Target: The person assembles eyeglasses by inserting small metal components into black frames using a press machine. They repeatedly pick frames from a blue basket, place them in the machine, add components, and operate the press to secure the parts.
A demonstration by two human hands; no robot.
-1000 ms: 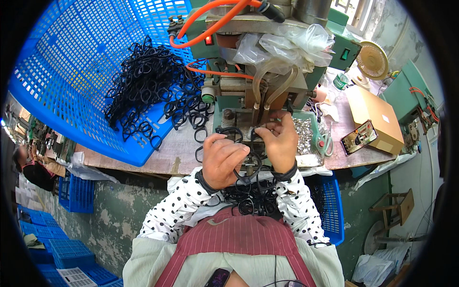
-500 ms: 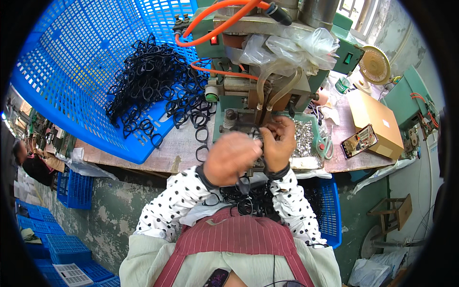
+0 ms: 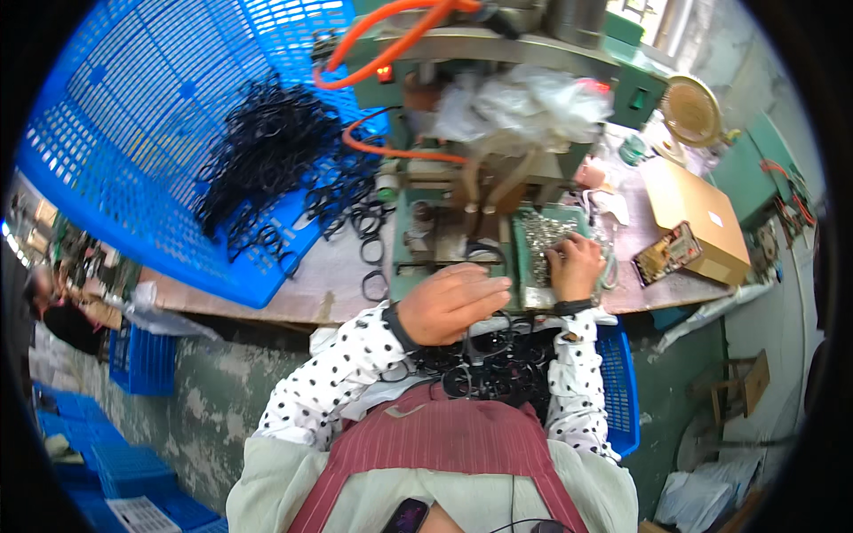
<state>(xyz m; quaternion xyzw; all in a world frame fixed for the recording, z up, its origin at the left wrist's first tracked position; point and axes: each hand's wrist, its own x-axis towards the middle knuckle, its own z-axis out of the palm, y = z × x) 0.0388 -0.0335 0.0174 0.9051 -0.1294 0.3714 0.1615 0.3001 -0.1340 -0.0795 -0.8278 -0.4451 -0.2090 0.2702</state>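
Observation:
At the front of a green bench press (image 3: 498, 191), my left hand (image 3: 453, 304) reaches across with its fingers together and pointing right. A black glasses frame (image 3: 484, 249) shows just beyond those fingers, one ring on the press bed; the hand seems to hold its near part, though my thumb is hidden. My right hand (image 3: 577, 271) is down in a green tray (image 3: 522, 244) of small shiny metal parts (image 3: 546, 233). Its fingertips are bent together among the parts, and any piece between them is too small to see. More black frames (image 3: 506, 360) lie heaped on my lap.
A big blue basket (image 3: 124, 191) with a tangled pile of black frames (image 3: 267, 147) tilts over the table's left. Loose frames (image 3: 373, 266) lie beside it. On the right are a phone (image 3: 666, 256) and a cardboard box (image 3: 697, 218). Orange hoses (image 3: 333, 67) loop above.
My right hand has left the spot beside my left hand at the press and moved right into the tray of parts. My left hand stays by the press, now flatter and less blurred.

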